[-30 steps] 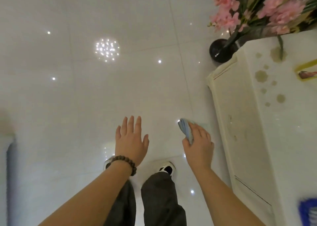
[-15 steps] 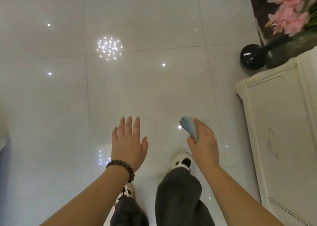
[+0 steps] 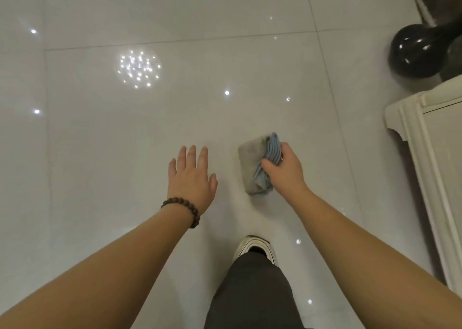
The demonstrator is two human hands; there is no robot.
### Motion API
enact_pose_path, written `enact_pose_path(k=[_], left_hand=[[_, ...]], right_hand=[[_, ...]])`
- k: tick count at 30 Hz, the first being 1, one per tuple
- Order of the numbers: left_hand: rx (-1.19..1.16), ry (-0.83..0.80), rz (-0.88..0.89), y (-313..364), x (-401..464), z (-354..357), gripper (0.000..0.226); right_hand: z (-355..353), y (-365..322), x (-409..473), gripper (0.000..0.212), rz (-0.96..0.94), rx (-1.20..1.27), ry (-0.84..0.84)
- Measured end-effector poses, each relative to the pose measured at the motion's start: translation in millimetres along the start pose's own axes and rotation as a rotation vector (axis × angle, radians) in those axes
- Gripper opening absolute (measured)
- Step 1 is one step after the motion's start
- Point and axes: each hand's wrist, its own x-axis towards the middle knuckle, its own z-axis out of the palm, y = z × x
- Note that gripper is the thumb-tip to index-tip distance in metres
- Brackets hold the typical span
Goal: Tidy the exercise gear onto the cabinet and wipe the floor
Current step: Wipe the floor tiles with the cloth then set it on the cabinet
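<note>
2 hands over the floor (image 3: 150, 133): right hand (image 3: 285, 171) clutching folded cloth (image 3: 252, 163), left hand (image 3: 191, 176) spread, holding nothing; wiping step apparently pending, cloth must press flat to tile.

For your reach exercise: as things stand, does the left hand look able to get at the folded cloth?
Probably yes. The left hand is open beside the cloth, with only bare floor showing between them. The right hand already grips the cloth's far edge.

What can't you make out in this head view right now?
- Cabinet: top and any gear on it cut off by the right edge.
- Black vase: upper part cut off at the right edge.
- Cloth: whether it touches the floor is unclear; right hand covers part.
- Left shoe: hidden below the arms.
</note>
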Motion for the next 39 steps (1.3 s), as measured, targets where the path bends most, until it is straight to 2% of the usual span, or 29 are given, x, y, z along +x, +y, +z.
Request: enact_pose_path(k=[5,8,10,12,14,16,18,21,24,26,29,31,32,33,36,37,38,39], left_hand=[[-0.012,0.031,0.044,10,49,42,0.066],[-0.002,0.025,0.078,17,57,59,0.067],[0.021,0.022,0.089,18,58,68,0.068],[0.033,0.014,0.083,17,57,72,0.070],[0.041,0.006,0.070,14,55,74,0.070],[0.040,0.002,0.055,10,55,75,0.071],[0.032,0.000,0.041,5,55,76,0.071],[0.029,-0.002,0.038,2,56,76,0.070],[0.021,-0.004,0.031,2,58,74,0.071],[0.019,0.002,0.026,3,61,72,0.072],[0.009,0.027,0.031,4,68,68,0.074],[-0.002,0.046,0.031,7,74,67,0.076],[-0.010,0.053,0.028,10,77,67,0.076],[-0.020,0.059,0.022,12,80,66,0.077],[-0.015,0.068,0.003,15,90,65,0.084],[-0.003,0.076,-0.002,14,93,64,0.088],[0.003,0.083,-0.012,12,97,64,0.093],[-0.006,0.082,-0.028,11,101,63,0.097]], right_hand=[[3,44,42,0.032,0.077,0.121,0.112],[-1,61,55,0.063,0.105,0.045,0.137],[0,71,58,0.071,0.004,-0.192,0.206],[6,74,57,0.063,-0.163,-0.510,0.346],[23,74,56,0.052,-0.359,-0.684,0.405],[46,76,53,0.053,-0.481,-0.780,0.283],[65,84,52,0.060,-0.491,-0.879,0.102],[61,102,58,0.061,-0.489,-0.955,0.040],[29,116,71,0.059,-0.365,-0.969,0.115],[4,125,80,0.058,-0.139,-0.944,0.201],[-9,120,92,0.058,0.230,-0.740,0.347],[11,98,96,0.060,0.309,-0.655,0.368],[28,88,94,0.060,0.244,-0.690,0.327],[46,81,87,0.060,0.073,-0.748,0.275],[68,87,66,0.055,-0.586,-0.945,0.003],[55,95,73,0.054,-0.693,-0.992,-0.041],[36,104,85,0.054,-0.696,-1.018,-0.021],[15,112,98,0.055,-0.599,-1.021,0.057]])
